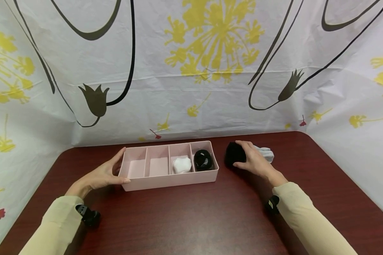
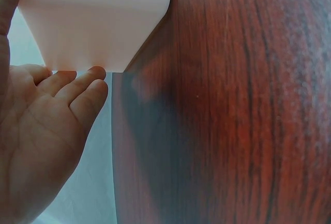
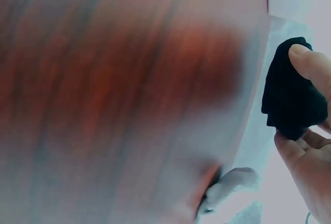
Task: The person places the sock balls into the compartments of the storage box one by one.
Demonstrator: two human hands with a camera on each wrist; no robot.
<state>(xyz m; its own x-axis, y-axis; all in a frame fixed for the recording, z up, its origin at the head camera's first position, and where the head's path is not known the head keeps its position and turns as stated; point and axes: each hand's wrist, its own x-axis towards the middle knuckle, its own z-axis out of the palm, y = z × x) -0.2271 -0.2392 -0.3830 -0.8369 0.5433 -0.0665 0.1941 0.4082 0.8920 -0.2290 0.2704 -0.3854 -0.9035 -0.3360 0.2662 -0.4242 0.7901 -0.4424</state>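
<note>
A pale pink divided box [image 1: 167, 182] lies lengthwise on the table. My left hand [image 1: 103, 173] grips its left end, thumb on the near side and fingers at the far side; the left wrist view shows fingertips against the pink wall [image 2: 98, 27]. Two compartments at the right hold a white bundle [image 1: 182, 165] and a glossy black round thing [image 1: 203, 160]. Right of the box, my right hand [image 1: 253, 159] pinches a rolled black cloth bundle [image 1: 234, 154] between thumb and fingers. In the right wrist view the black cloth [image 3: 289, 92] appears soft and folded.
A light grey cloth bundle [image 1: 265, 153] lies just behind and right of my right hand. The dark red wooden table [image 1: 185, 219] ends at a white patterned curtain [image 1: 153, 95] at the back and sides. Both wrists wear small black cameras.
</note>
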